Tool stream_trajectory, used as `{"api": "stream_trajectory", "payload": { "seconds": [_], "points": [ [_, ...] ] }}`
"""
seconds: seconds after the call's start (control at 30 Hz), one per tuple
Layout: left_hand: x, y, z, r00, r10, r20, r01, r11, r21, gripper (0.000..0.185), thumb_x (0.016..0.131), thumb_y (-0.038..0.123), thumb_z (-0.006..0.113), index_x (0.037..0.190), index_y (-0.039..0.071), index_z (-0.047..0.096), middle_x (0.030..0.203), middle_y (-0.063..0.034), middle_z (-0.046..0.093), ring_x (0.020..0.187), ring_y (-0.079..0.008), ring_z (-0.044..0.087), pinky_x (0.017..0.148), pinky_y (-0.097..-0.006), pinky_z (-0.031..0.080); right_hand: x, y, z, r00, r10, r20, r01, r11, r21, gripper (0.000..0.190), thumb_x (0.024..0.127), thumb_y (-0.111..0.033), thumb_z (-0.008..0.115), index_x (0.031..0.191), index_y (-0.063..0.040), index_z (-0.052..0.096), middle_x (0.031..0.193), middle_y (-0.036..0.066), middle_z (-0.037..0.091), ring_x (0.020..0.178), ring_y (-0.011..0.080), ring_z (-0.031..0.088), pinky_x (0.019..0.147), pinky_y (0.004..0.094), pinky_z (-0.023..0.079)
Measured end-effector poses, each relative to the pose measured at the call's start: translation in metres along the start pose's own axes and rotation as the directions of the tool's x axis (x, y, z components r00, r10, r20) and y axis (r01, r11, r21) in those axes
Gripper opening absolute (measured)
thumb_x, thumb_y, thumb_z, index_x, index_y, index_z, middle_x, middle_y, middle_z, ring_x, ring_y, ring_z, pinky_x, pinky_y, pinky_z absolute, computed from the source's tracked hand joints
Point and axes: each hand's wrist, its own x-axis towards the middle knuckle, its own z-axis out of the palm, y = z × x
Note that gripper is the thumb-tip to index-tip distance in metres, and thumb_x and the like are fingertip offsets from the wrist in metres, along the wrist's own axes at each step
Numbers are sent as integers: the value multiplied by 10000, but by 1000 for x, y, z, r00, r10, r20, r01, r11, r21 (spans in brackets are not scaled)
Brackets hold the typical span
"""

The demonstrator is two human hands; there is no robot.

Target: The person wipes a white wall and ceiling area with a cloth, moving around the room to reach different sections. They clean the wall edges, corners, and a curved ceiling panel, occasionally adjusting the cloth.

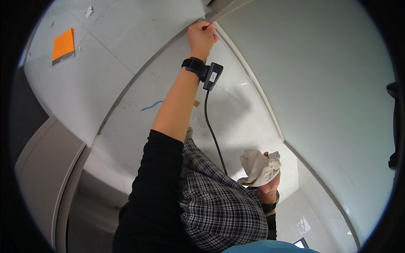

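My left hand (202, 33) reaches to the top of the view, its fingers curled at the edge strip (232, 44) of a large pale, smooth panel (310, 82). Whether the fingers grip that edge is hidden. A black strap with a small dark device (213, 77) and a cable (212, 129) is on my left wrist. Lower right, my right hand (271, 183) holds a crumpled beige cloth (261, 167), palm up beneath it, close to my checked garment and away from the panel.
An orange flat item (64, 44) lies on the tiled floor at upper left, with scraps of paper (89, 11) nearby. A blue strip (152, 105) and a small brown piece (196, 103) lie beside my left forearm. A grey panelled edge (47, 177) stands at lower left.
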Motion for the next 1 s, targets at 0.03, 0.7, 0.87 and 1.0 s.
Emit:
{"api": "stream_trajectory", "payload": {
  "seconds": [0.03,0.7,0.87,1.0],
  "points": [
    [3,-2,-2,1000,-7,13,7,1000,-2,124,933,91,711,895,-27,712,718,-67,670,543,-129,623,516,-263,508,-1,1,1,1000,3,2,-3,1000,0,435,1086,-385,359,1222,-149,698,1286,86,696,1248,306,613,1132,558,414],
    [6,-7,0,990,-95,104,122,950,-289,145,905,86,707,946,-53,711,761,-63,675,606,-127,633,589,-235,537,-8,5,-12,998,-29,-60,28,999,-27,437,1081,-414,379,1225,-146,693,1283,77,697,1253,319,598,1126,575,404],
    [6,-3,3,997,-69,40,75,985,-153,127,895,71,698,932,-50,708,761,-66,669,588,-127,626,589,-233,535,-10,8,-12,999,-38,-28,38,999,4,426,1081,-405,389,1209,-137,695,1279,83,696,1245,320,601,1122,573,411],
    [-4,1,-3,991,-134,22,136,966,-220,139,884,81,721,923,-52,711,774,-65,673,582,-130,631,587,-234,539,-16,10,-1,995,-70,-76,70,998,1,423,1082,-402,389,1202,-137,695,1270,82,697,1233,314,606,1122,572,413]
  ]
}}
